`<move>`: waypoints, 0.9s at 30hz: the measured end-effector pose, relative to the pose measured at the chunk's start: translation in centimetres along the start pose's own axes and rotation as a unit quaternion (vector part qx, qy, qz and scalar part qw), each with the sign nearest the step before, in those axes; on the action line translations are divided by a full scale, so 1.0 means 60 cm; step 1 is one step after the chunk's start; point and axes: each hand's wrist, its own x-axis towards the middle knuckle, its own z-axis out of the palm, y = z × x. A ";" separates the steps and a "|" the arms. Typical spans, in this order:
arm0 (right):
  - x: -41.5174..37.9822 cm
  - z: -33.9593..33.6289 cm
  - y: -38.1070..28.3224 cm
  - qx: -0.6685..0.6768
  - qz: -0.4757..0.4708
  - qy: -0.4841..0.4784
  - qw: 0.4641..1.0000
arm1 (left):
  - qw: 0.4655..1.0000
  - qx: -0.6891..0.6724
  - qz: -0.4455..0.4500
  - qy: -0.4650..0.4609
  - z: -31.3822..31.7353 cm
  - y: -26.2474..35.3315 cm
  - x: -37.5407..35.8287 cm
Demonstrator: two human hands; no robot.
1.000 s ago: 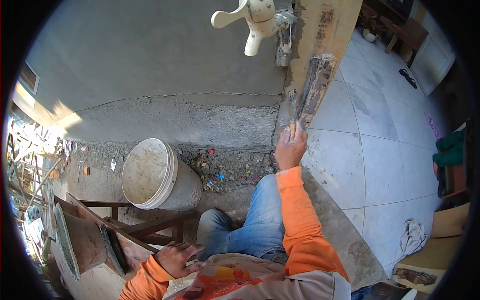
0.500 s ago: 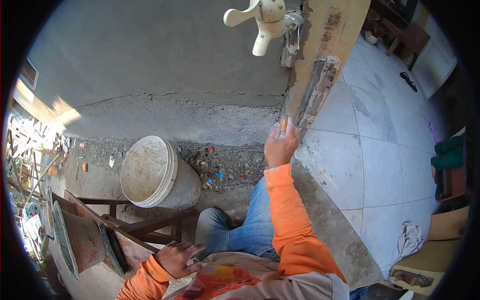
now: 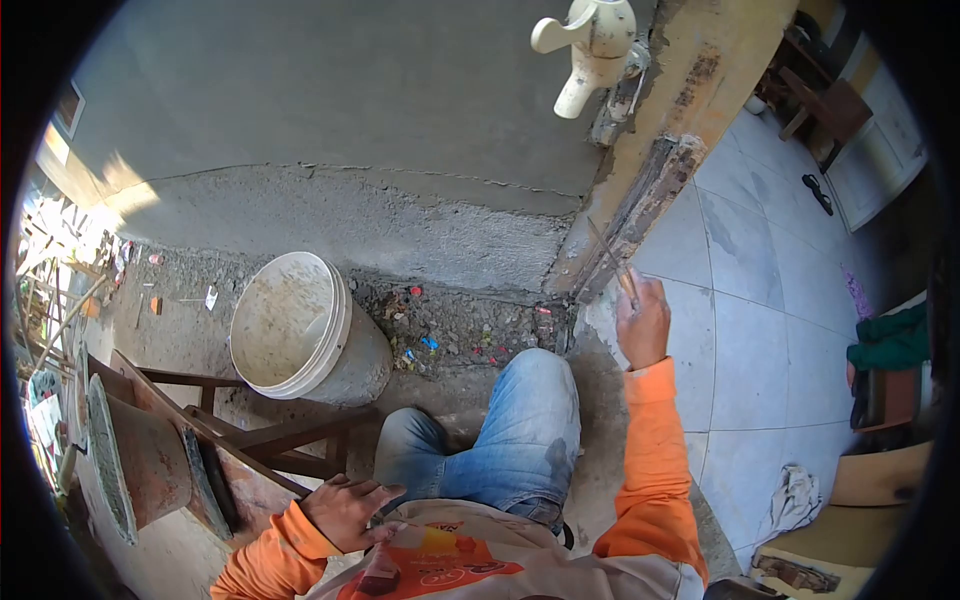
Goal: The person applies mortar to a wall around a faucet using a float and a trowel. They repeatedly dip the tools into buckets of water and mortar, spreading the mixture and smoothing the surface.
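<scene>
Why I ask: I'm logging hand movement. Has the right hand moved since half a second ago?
Yes: against the wooden strip, the right hand shifted rightward, from left of the strip's lower end to its right.

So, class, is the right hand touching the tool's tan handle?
Touching. The head view shows the right hand closed around the tan handle, which sticks out of the grip.

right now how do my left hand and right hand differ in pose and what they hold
The right hand grips a thin tool; the left hand shows nothing in its grip. The right hand is stretched out ahead, while the left hand lies close beside the shirt. The right hand is curled closed; the left hand is loosely opened out. Both are bare and come out of orange sleeves.
</scene>
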 end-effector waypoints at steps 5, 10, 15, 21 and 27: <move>0.110 -0.090 -0.061 -0.171 -0.108 -0.146 0.969 | 0.998 0.062 -0.016 -0.028 0.010 -0.006 -0.007; 0.185 -0.101 -0.147 -0.246 -0.220 -0.189 0.925 | 1.000 0.017 -0.009 0.018 0.014 -0.012 -0.010; 0.215 -0.091 -0.167 -0.331 -0.227 -0.228 0.887 | 0.999 0.009 0.021 0.033 0.010 -0.016 -0.018; 0.225 -0.077 -0.183 -0.354 -0.220 -0.248 0.874 | 0.998 -0.005 0.032 0.060 0.014 -0.018 -0.021; 0.231 -0.066 -0.174 -0.364 -0.210 -0.261 0.869 | 0.997 0.001 0.028 0.067 0.020 -0.019 -0.021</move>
